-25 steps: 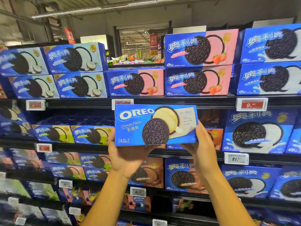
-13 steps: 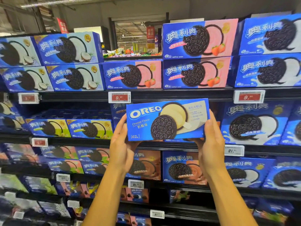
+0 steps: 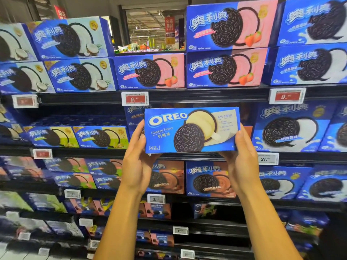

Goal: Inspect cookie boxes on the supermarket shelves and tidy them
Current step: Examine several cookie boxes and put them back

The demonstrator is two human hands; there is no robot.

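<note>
While held up at the second shelf (image 3: 187, 156), cheese box (image 3: 191, 129) now sits further right and higher against the display than a second ago, tilted slightly with right end raised. Gripped at both short ends: left hand (image 3: 136, 158) curled round the left edge, right hand (image 3: 242, 158) round the right edge, fingers wrapped behind, thumbs on the sides. Front face turned toward the camera. Behind it, a partly hidden box (image 3: 134, 115) in the shelf gap, probably chocolate flavour, though too dim to read surely. Strawberry boxes (image 3: 225, 70) stacked above, coconut boxes (image 3: 75, 55) to upper left, an original box (image 3: 289, 128) just right. Price tag (image 3: 134, 98) directly above the held box's left corner. Chocolate boxes (image 3: 208, 178) below, partly covered by both wrists.
</note>
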